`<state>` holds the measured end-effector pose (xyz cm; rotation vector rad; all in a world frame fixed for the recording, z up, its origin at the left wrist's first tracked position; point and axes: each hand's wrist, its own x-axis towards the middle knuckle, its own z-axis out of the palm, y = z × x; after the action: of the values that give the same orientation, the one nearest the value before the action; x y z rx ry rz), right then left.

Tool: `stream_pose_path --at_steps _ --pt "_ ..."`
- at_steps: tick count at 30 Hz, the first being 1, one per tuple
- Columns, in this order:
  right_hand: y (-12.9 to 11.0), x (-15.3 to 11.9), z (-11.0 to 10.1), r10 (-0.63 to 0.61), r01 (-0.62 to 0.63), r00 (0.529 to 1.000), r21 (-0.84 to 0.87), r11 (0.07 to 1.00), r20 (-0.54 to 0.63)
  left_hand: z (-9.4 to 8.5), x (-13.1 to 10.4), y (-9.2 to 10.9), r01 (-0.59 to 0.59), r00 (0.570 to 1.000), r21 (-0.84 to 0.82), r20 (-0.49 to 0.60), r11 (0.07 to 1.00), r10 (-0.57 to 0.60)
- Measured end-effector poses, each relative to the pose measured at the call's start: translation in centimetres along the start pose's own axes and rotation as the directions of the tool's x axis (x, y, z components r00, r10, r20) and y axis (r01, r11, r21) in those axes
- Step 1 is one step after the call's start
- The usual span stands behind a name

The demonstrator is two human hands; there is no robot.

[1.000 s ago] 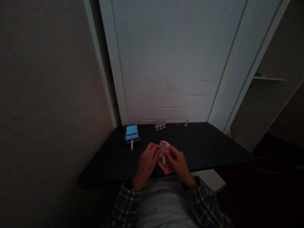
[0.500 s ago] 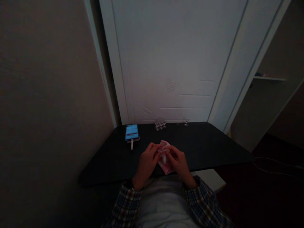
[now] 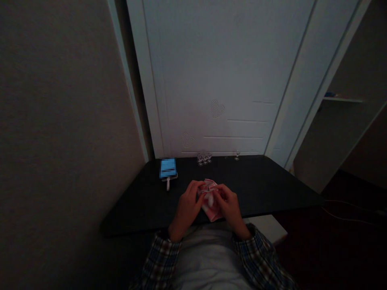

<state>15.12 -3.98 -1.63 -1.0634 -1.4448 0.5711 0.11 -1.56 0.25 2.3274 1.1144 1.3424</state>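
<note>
Between my hands is a soft pink piece [image 3: 213,214], which looks like a cloth or a thin bag; the dim light hides its exact kind. A pale strip runs across its upper part, and a small white lump [image 3: 209,200] shows below that strip. My left hand [image 3: 186,206] pinches its left side with thumb and fingers. On the other side, my right hand [image 3: 230,207] pinches the right end of the strip. The lower pink corner hangs near the table's front edge.
Behind my left hand, a phone with a blurred blue screen [image 3: 168,168] rests on a white stand [image 3: 168,184] on the black table [image 3: 136,205]. Several small clear glasses [image 3: 204,158] cluster at the back, with a single glass [image 3: 237,155] farther right. A white door [image 3: 211,72] rises behind.
My fingers have moved slightly apart, spreading the upper part of the pink piece, so more of the strip and the pink shows. The phone and glasses have stayed put.
</note>
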Motion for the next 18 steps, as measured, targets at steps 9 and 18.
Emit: stream_pose_path --at_steps 9,18 --pt "-0.4 0.0 -0.1 -0.009 0.009 1.0 0.05 0.999 0.001 -0.1 -0.1 -0.2 0.007 1.0 0.055 0.024 0.998 -0.008" --pt "-1.0 -0.1 -0.1 -0.078 0.078 0.995 -0.007 0.997 0.064 -0.1 -0.2 -0.7 0.013 0.999 0.025 -0.031 1.0 -0.012"
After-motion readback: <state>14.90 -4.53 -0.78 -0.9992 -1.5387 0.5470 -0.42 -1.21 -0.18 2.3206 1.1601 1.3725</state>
